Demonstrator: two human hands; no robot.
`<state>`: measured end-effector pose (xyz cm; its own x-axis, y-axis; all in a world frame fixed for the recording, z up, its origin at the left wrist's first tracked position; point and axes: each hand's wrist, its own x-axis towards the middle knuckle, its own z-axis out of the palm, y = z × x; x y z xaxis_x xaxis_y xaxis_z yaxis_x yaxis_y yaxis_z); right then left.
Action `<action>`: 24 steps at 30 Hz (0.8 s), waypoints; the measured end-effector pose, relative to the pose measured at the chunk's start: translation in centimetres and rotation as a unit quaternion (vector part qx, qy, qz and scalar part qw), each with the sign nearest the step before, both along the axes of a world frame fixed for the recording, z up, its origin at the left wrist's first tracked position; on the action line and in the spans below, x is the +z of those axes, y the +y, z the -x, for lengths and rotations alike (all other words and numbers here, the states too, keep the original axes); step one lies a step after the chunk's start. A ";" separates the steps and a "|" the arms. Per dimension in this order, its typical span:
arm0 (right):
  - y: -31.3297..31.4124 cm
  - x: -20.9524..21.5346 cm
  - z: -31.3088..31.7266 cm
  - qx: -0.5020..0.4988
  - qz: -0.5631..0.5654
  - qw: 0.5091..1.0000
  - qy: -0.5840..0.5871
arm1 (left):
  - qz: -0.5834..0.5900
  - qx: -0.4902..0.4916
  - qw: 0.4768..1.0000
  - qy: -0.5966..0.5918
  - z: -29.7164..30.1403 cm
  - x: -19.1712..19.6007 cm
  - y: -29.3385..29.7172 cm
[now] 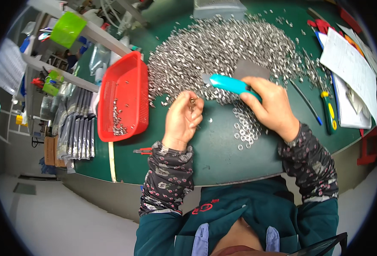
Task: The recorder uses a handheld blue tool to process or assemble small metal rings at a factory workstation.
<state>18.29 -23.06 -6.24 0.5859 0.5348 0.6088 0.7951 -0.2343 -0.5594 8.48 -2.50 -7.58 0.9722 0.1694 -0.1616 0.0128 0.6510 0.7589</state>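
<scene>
My right hand (274, 104) grips a teal utility knife (230, 84), its blade pointing left toward the heap. My left hand (182, 121) is curled with the palm partly up, fingers closed around small metal pieces (192, 102) that show between thumb and fingertips. How many it holds I cannot tell. The blade is apart from the left hand. Beyond both hands spreads a large heap of small shiny metal pieces (222, 47). A small scatter of ring-like metal pieces (246, 130) lies beside my right wrist. Left of my left hand, a red plastic basket (131, 81) contains some metal pieces.
On the green table (214, 158) lie red-handled cutters (143, 151), a pen (306, 102), a green-yellow screwdriver (328, 112) and papers (350, 64). A dark flat pad (251, 69) rests on the heap. Packed bags (75, 132) stand left of the basket.
</scene>
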 end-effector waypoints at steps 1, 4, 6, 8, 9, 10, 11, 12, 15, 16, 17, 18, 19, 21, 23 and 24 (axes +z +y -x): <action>0.1 -0.1 -0.1 -0.005 0.007 1.000 0.002 | -0.003 -0.014 1.000 -0.003 -0.1 0.5 -0.3; 0.2 -0.3 -0.2 -0.015 0.010 1.000 0.018 | -0.144 -0.113 0.983 0.022 -0.1 0.5 -0.8; 0.1 -0.5 -0.3 -0.011 0.016 1.000 0.010 | -0.401 -0.139 0.904 0.057 0.4 0.7 -2.1; 0.1 -0.3 -0.2 -0.012 0.015 1.000 0.014 | -0.615 -0.137 0.776 -0.009 0.4 1.0 -3.6; 0.1 -0.4 -0.2 -0.009 0.014 1.000 0.018 | -0.652 -0.130 0.747 -0.020 0.5 0.9 -4.2; 0.0 -0.3 -0.2 -0.008 0.021 1.000 0.020 | -0.658 -0.120 0.743 -0.029 0.4 0.9 -4.7; 0.0 -0.4 -0.2 -0.009 0.021 1.000 0.019 | -0.664 -0.109 0.738 -0.038 0.3 1.0 -5.0; 0.1 -0.6 -0.2 -0.010 0.023 1.000 0.014 | -0.665 -0.109 0.738 -0.039 0.3 0.8 -5.1; 0.1 -0.5 -0.2 -0.010 0.032 0.999 0.011 | -0.678 -0.121 0.722 -0.067 0.2 0.2 -5.4; 0.1 -0.4 -0.2 -0.009 0.040 0.999 0.015 | -0.678 -0.122 0.722 -0.066 0.2 0.2 -5.5; 0.1 -0.3 -0.2 -0.007 0.039 0.999 0.011 | -0.679 -0.122 0.721 -0.065 0.1 0.3 -5.6; 0.1 -0.4 -0.3 -0.005 0.036 0.999 0.014 | -0.681 -0.116 0.720 -0.067 0.1 0.4 -5.5; 0.1 -0.4 -0.3 -0.003 0.032 0.999 0.017 | -0.664 -0.103 0.737 -0.078 0.1 0.4 -5.2; 0.2 0.1 0.2 0.008 0.025 1.000 0.011 | -0.654 -0.075 0.747 -0.091 0.5 0.7 -4.3; 0.2 0.0 0.3 0.003 0.027 1.000 0.003 | -0.141 -0.104 0.984 0.034 0.6 0.6 -2.4; 0.3 -0.1 0.3 0.006 0.027 1.000 -0.006 | -0.069 -0.087 0.993 -0.038 0.3 -0.3 -1.7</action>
